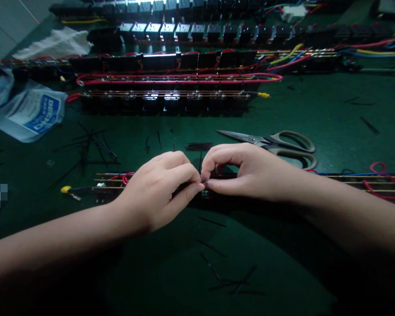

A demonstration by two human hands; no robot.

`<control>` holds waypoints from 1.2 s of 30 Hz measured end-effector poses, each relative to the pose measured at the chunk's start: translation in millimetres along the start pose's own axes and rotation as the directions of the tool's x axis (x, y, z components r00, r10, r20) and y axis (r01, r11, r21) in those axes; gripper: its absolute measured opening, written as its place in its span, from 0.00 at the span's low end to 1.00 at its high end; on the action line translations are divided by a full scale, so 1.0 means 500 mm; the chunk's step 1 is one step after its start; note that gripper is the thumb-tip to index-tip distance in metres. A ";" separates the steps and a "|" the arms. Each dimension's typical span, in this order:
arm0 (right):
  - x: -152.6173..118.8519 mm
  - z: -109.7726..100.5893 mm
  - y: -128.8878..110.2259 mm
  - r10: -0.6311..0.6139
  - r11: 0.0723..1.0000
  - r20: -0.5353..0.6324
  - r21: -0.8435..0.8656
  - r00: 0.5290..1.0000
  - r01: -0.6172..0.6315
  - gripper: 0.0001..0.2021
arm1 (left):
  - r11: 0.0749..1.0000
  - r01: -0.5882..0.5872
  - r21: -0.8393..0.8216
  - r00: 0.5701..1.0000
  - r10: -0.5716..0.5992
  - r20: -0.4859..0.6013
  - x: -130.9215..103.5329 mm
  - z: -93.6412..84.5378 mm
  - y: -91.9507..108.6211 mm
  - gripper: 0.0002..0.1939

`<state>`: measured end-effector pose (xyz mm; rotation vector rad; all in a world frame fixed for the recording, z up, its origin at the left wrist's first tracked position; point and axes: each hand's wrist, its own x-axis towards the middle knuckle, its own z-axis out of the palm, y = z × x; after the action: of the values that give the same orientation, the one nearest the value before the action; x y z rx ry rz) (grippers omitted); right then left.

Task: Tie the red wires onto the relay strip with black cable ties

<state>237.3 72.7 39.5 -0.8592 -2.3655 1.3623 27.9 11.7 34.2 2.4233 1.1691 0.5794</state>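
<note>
Two bare hands, set over one long wired assembly (107,188) that lies left to right across the middle of the green surface (342,118). Left hand (166,191): thumb and forefinger brought together in a pinch, tips at a small dark piece (204,179); other fingers curled; exact hold on the piece hidden. Right hand (246,171): thumb and forefinger pinched on the same piece, with an open loop between them. Piece located just above the assembly, between the two sets of fingertips, mostly covered. Assembly: thin brass-coloured rods, red and blue wires, middle stretch hidden behind the hands; one yellow-tipped lead (66,189) at its left end. Scissors (266,141), one pair, just beyond the right hand, blades pointing left, handles partly behind the wrist. Dark thin strips: one bundle (200,146) just beyond the fingertips; one loose scatter (88,151) on the left; a further scatter (230,282) on the near side. Far left: plastic bag (36,109) with blue-and-white print; beyond it, crumpled white cloth (57,41). Far side: several rows of black units (171,98), roughly parallel, one bearing a long loop of red cable (181,82).
</note>
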 end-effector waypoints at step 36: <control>-0.004 0.002 -0.002 -0.042 0.999 0.011 0.015 0.999 0.042 0.02 | 0.998 -0.026 0.065 0.999 0.029 -0.032 -0.001 0.004 -0.002 0.07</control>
<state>238.3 70.5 40.1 -0.7958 -2.3652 1.3697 27.9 11.7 32.0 2.4969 1.1870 0.6010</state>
